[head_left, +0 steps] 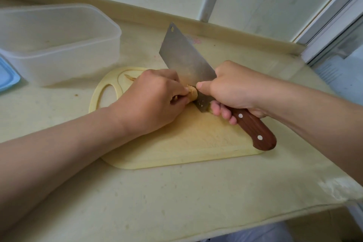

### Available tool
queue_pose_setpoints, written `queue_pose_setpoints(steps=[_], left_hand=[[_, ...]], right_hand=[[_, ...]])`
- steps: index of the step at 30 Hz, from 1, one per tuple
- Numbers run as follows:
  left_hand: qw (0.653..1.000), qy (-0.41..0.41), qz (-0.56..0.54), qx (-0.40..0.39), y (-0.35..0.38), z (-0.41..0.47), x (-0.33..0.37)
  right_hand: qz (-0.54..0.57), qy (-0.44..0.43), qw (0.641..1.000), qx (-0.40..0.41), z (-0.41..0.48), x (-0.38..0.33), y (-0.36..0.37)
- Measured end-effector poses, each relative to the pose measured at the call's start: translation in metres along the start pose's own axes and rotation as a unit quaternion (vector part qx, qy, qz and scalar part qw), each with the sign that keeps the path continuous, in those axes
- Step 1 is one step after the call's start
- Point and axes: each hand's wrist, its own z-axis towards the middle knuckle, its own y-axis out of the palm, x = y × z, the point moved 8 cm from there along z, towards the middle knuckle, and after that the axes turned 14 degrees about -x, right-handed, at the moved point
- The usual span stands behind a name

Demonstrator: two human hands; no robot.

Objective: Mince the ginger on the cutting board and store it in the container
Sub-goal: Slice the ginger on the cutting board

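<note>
On the pale yellow cutting board (182,143) my left hand (153,100) pinches a small tan piece of ginger (193,93), most of it hidden under my fingers. My right hand (235,92) grips a cleaver (184,57) by its brown wooden handle (255,129), thumb pressed on the blade's side. The blade's heel touches the ginger's exposed end. A thin ginger peel (130,77) lies near the board's handle hole. The translucent plastic container (57,43) stands open at the back left, apparently holding nothing.
A light blue lid (7,76) lies at the left edge beside the container. The beige counter (176,202) ends in a front edge near me. A raised back ledge and white wall panels run behind; a window frame (334,25) is at the right.
</note>
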Motion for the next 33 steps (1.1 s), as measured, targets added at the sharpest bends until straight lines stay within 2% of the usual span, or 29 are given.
queue_pose_setpoints(steps=[7,33], left_hand=[[0.999,-0.039,-0.015,-0.005,0.000,-0.001,-0.007],[0.998,-0.055,-0.020,-0.015,0.002,0.001,-0.008]], right_hand=[[0.017,-0.071,0.991,0.109,-0.019,0.025,0.004],[0.048,-0.084,0.989,0.111,-0.037,0.042,0.009]])
